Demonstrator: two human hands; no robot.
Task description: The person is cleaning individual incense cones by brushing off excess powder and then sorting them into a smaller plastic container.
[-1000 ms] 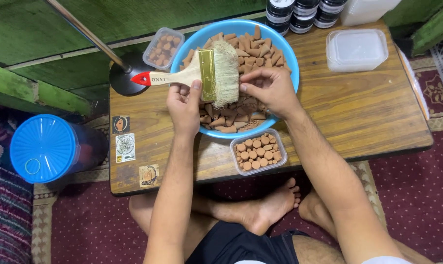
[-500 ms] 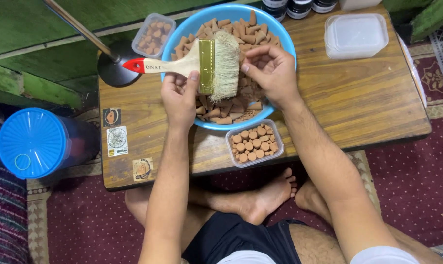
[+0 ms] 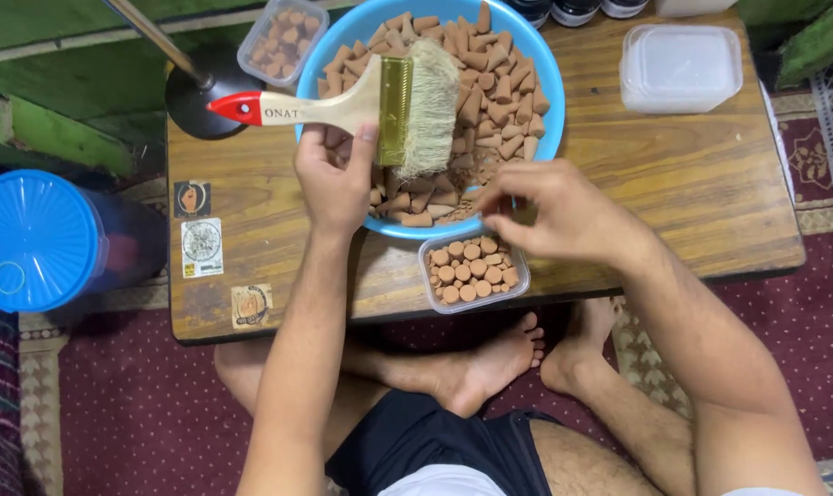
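Your left hand (image 3: 336, 179) grips the wide wooden-handled paintbrush with a red tip, brass ferrule and pale bristles (image 3: 380, 106), fingers wrapped around the handle near the ferrule. The brush lies flat above the round blue plastic bowl of brown clay-coloured cones (image 3: 540, 55), bristles over the cones.

Your right hand (image 3: 550, 216) hovers at the bowl's near rim, directly above the small clear plastic tub packed with upright cones (image 3: 473, 272); its fingertips are pinched together, but what they pinch cannot be told.

The small tub sits near the front edge of the low wooden counter (image 3: 692, 184), just beside the bowl. Bare wood lies to the right of the bowl, up to the stack of clear lidded containers (image 3: 680, 66) at the far right corner. A second clear tub of cones (image 3: 282, 39) stands at the bowl's left.

Compared with half a second ago, your right hand has come from inside the bowl down to the near tub; the brush stays put.
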